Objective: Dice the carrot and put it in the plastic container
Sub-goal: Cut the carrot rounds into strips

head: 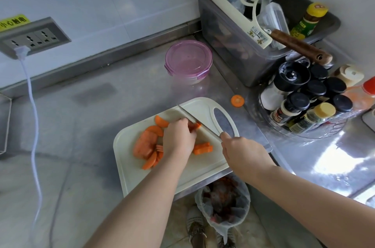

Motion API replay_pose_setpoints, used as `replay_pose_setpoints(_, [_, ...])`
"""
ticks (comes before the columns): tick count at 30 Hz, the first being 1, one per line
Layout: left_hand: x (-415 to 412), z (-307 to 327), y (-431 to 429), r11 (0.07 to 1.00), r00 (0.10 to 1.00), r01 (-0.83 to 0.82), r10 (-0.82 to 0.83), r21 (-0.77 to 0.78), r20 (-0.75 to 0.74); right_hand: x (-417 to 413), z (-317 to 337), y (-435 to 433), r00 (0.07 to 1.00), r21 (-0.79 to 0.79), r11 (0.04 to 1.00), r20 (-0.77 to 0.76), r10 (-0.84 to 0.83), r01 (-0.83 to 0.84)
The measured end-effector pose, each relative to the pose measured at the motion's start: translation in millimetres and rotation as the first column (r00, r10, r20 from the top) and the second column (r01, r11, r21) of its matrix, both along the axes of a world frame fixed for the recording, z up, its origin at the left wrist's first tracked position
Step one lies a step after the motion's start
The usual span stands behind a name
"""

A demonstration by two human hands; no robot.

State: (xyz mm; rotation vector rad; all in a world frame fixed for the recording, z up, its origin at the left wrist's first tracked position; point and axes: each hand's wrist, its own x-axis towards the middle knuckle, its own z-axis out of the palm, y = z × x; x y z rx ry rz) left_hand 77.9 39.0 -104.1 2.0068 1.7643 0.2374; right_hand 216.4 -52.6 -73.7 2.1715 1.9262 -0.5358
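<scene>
A steel bench (101, 109) fills most of the view, running back to a tiled wall with a socket panel (30, 41) and a white cable (33, 118) hanging from it. At the back right stands a grey bin (233, 49) stuffed with utensils, and in front of it a rack of spice jars (304, 101). A pale cutting board (162, 174) lies at the bench's near edge, one corner jutting past it above a lined waste bin (222, 205) on the floor.

Both bare forearms reach in from below, angled up toward the board. The left hand (178, 138) is palm down, fingers curled, its grip pressed onto a small carrot piece (195, 126) held against the board. The right hand (241, 150) has its grip wrapped tight around the handle of a knife (194, 121), the blade slanting up and left across the piece beside the left fingertips.

The plastic container (188, 61), round with a pink lid clipped on, sits on the bench behind the board, well apart from it. The largest carrot chunk (145, 144) lies left of the left hand, with slices (152, 160) and cut sticks (203, 148) around it. One round slice (237, 101) rests on the bench off the board.
</scene>
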Motion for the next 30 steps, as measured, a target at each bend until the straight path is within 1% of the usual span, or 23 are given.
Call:
replay_pose_setpoints(2, [0.5,0.3,-0.3,1.0,1.0,-0.006,0.006,-0.005,0.015,0.8,0.1,1.4,0.999,-0.047,0.999,0.026,0.023,-0.022])
replay_pose_setpoints(5, [0.5,0.3,-0.4,1.0,0.999,-0.02,0.021,-0.011,0.03,4.0,-3.0,3.2,1.0,-0.061,0.998,0.023,0.021,-0.02])
replay_pose_setpoints(8, [-0.3,-0.7,-2.2,1.0,0.997,-0.025,0.026,-0.01,0.072,6.2,-7.2,6.4,0.997,-0.039,0.998,-0.067,-0.045,0.042])
replay_pose_setpoints(10, [-0.6,-1.3,-2.2,0.999,0.996,-0.032,0.032,-0.002,0.082,6.7,-8.3,6.0,0.987,0.009,0.996,-0.141,-0.081,0.083])
replay_pose_setpoints(13, [-0.7,-1.5,2.2,0.999,0.994,-0.053,0.052,0.007,0.096,8.5,-3.5,1.6,0.976,0.074,0.993,-0.205,-0.077,0.094])
replay_pose_setpoints(15, [-0.9,-1.0,4.3,0.999,0.995,-0.048,0.048,0.002,0.085,8.9,1.1,-1.2,0.981,0.09,0.994,-0.189,-0.047,0.065])
replay_pose_setpoints(19, [-3.2,-2.1,3.3,0.999,0.995,-0.046,0.047,-0.011,0.084,7.5,3.7,-2.9,0.992,0.071,0.997,-0.129,-0.008,0.017])
replay_pose_setpoints(30, [-2.9,-3.9,2.8,0.999,0.999,-0.043,0.043,0.018,0.024,6.5,-3.7,3.0,0.999,0.049,0.999,-0.046,0.009,-0.006])
